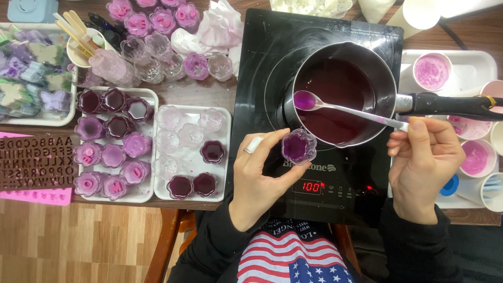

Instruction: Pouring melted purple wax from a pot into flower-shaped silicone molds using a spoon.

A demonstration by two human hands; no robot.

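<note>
From the head camera, looking straight down, the left hand (257, 181) holds a small clear flower-shaped cup (298, 147) between thumb and fingers (264, 142), clenched around its rim. The cup is partly filled with purple liquid and sits just above the near edge of the pot, over the black cooktop (262, 68). A ring shows on one finger of this hand.

The right hand (422, 167) pinches the handle end of a metal spoon (335, 107); its fingers are closed on the handle. The spoon's bowl carries a little bright purple liquid and hangs over the left side of the pot (340, 94), above the dark purple liquid inside. The pot's black handle (450, 105) points to the right, just above the right hand.

Left of the cooktop, on the wooden counter (194, 91), lie two white trays. The nearer tray (191, 160) holds clear empty flower cups and four filled with dark purple. The farther tray (149, 144) holds cups with dark and pale purple fillings. More empty cups (157, 50) cluster behind them. A brown letter mould (34, 162) lies at the far left, over a pink one.

To the right, a white tray (471, 60) carries paper cups (432, 71) with pink-purple residue.
</note>
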